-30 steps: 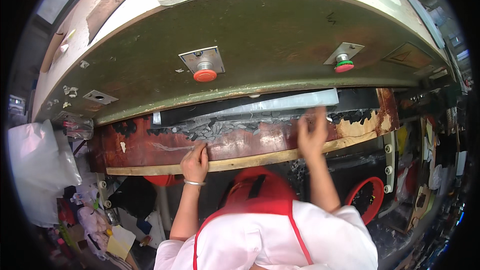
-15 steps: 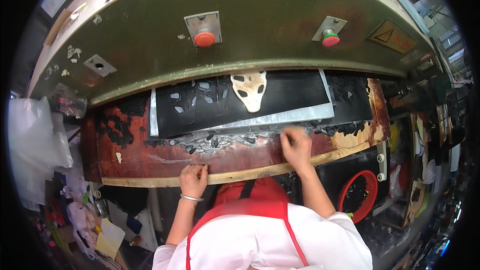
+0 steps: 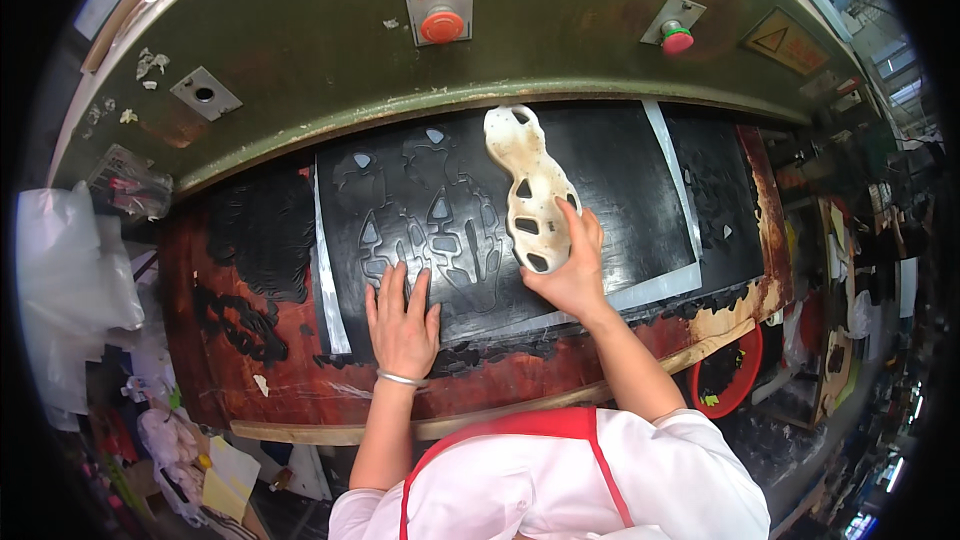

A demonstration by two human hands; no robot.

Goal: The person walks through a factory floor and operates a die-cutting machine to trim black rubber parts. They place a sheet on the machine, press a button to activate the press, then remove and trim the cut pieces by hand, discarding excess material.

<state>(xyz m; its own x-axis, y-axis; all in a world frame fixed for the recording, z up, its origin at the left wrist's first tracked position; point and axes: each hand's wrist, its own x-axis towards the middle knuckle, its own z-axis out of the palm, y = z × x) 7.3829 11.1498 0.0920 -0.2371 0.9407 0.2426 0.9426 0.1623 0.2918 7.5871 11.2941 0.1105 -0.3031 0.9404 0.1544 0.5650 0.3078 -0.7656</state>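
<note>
A black rubber sheet (image 3: 640,190) lies on the red-brown press table (image 3: 300,390), cut with sole-shaped patterns. My left hand (image 3: 402,320) rests flat on the sheet's near edge, fingers spread, a thin bracelet on the wrist. A cream sole-shaped cutting die (image 3: 530,185) with several holes lies on the sheet, pointing away from me. My right hand (image 3: 572,265) grips the die's near end.
The green press head (image 3: 330,50) overhangs the table, with a red round button (image 3: 442,26) and a second red button (image 3: 677,39). Black rubber scraps (image 3: 250,240) lie at the left. A red basket (image 3: 735,380) sits lower right; white bags (image 3: 70,280) hang left.
The black sheet has come further out toward me, and the view has dropped. My right hand moved from the table's edge onto the cream die; my left hand moved up onto the sheet.
</note>
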